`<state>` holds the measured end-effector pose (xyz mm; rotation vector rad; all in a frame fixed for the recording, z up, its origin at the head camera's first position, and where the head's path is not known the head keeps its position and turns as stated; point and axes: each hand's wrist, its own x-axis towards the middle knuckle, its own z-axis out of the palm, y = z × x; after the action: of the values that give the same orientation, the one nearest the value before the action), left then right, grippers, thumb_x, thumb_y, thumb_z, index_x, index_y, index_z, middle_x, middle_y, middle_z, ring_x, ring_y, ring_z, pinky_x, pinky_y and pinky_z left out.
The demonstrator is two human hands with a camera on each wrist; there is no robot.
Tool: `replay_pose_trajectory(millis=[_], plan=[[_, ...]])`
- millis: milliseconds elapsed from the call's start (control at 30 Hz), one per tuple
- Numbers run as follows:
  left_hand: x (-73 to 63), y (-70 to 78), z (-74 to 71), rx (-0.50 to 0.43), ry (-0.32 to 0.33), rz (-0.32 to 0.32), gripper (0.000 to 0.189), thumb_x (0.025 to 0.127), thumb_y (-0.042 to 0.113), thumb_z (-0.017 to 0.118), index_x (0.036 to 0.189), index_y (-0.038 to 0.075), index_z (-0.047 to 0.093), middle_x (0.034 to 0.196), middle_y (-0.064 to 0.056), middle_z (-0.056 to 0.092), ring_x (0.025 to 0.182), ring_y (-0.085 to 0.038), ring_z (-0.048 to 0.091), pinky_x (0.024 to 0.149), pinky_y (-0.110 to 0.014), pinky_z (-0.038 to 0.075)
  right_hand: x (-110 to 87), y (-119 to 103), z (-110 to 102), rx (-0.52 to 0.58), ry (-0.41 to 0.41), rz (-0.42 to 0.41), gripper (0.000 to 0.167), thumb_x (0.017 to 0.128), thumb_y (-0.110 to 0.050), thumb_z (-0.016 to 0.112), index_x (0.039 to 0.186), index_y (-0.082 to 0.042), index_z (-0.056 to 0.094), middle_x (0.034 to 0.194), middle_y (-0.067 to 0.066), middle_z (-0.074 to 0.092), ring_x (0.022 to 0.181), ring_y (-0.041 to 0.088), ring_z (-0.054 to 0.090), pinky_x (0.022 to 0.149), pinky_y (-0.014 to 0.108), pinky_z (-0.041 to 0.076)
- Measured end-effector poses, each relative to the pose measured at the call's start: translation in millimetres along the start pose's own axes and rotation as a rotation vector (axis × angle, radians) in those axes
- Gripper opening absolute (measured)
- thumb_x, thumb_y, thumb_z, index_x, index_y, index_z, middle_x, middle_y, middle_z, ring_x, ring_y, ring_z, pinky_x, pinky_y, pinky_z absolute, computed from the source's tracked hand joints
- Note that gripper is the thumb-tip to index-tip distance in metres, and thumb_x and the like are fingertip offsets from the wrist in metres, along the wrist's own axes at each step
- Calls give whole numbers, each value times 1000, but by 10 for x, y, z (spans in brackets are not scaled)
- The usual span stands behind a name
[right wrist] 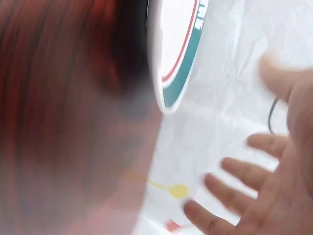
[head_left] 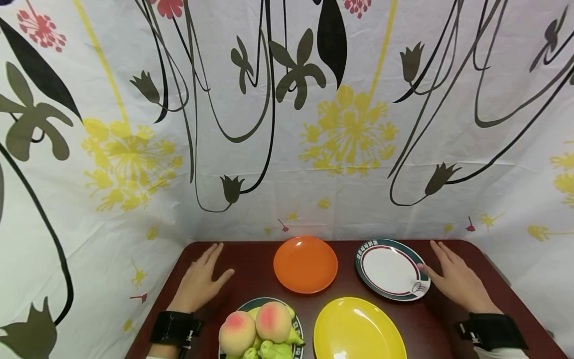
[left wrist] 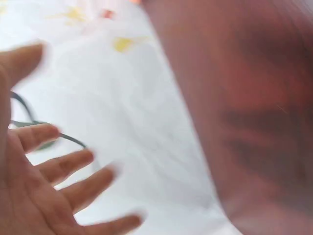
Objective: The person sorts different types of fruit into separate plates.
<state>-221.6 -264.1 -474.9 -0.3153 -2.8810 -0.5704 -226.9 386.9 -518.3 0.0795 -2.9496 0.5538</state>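
My left hand (head_left: 197, 283) is held over the left side of the dark red table, fingers spread and nothing in it. In the left wrist view its fingers (left wrist: 68, 166) are extended and apart. On the other side, my right hand (head_left: 459, 279) is spread out too, its thumb overlapping the rim of a white plate with a green border (head_left: 390, 269) in the head view. The right wrist view shows its palm and straight fingers (right wrist: 234, 193) holding nothing. Nearest the left hand in front is a plate (head_left: 255, 302) piled with two peaches (head_left: 273, 321) and yellow and green fruit (head_left: 275, 350).
An orange plate (head_left: 305, 265) lies at the back middle of the table (head_left: 354, 294). A yellow plate (head_left: 358, 331) is at the front middle, right of the fruit. A white cloth with printed flowers (head_left: 287, 149) hangs behind and around the table.
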Motion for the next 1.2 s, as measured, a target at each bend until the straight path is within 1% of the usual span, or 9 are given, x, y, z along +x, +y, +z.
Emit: replay_pose_trajectory(millis=[100, 200, 333, 433, 533, 667, 800, 967, 1200], plan=[[-102, 276, -75, -63, 16, 73, 51, 104, 42, 69, 148, 15, 63, 146, -7, 65, 133, -31, 65, 104, -57, 55, 30, 67, 20, 80, -24, 98, 84, 108, -45, 59, 156, 18, 31, 147, 47, 40, 130, 66, 44, 99, 80, 41], [-258, 582, -101, -123, 15, 197, 35, 103, 37, 72, 135, 22, 72, 133, 7, 71, 122, -16, 70, 99, -44, 59, 35, 126, 74, 185, -59, 193, 79, 110, -42, 55, 150, 23, 34, 129, 44, 56, 108, 54, 63, 86, 64, 54], [-496, 900, -33, -121, -45, 412, 40, 102, 45, 71, 136, 25, 71, 133, 12, 69, 117, -10, 69, 94, -37, 61, 38, 153, 170, 351, -142, 280, 76, 110, -39, 54, 146, 25, 36, 104, 30, 69, 77, 27, 70, 68, 40, 58], [-609, 1040, 64, -71, -136, 501, 53, 99, 59, 68, 140, 25, 67, 139, 9, 65, 120, -11, 66, 90, -37, 60, 58, 148, 242, 454, -183, 322, 74, 108, -36, 59, 143, 26, 38, 97, 23, 70, 71, 20, 68, 65, 34, 58], [-659, 1094, 166, 25, -181, 538, 70, 93, 74, 65, 146, 27, 61, 146, 6, 60, 125, -14, 62, 91, -39, 59, 77, 141, 307, 506, -198, 354, 73, 105, -33, 64, 143, 24, 39, 96, 19, 69, 71, 20, 68, 66, 34, 59], [-680, 1091, 302, 125, -159, 554, 83, 88, 80, 65, 153, 30, 53, 151, 4, 57, 129, -16, 60, 98, -42, 58, 77, 135, 362, 528, -198, 381, 71, 103, -31, 68, 144, 21, 42, 95, 15, 67, 71, 21, 66, 65, 35, 57], [-688, 1073, 406, 153, -144, 533, 85, 88, 75, 71, 158, 31, 47, 150, 3, 58, 129, -17, 62, 100, -43, 57, 68, 120, 395, 521, -185, 376, 70, 103, -33, 68, 143, 19, 45, 90, 10, 65, 70, 22, 65, 65, 34, 56], [-676, 1086, 474, 193, -58, 543, 87, 84, 68, 80, 156, 29, 51, 142, 2, 61, 120, -17, 65, 94, -41, 59, 78, 107, 405, 510, -152, 352, 68, 103, -31, 67, 143, 19, 45, 88, 9, 65, 69, 21, 65, 63, 32, 54], [-641, 1121, 529, 154, -18, 568, 72, 82, 50, 88, 144, 24, 60, 126, 4, 62, 105, -15, 63, 87, -34, 58, 61, 145, 427, 544, -160, 383, 70, 104, -30, 67, 143, 22, 42, 101, 19, 69, 75, 17, 68, 66, 30, 60]])
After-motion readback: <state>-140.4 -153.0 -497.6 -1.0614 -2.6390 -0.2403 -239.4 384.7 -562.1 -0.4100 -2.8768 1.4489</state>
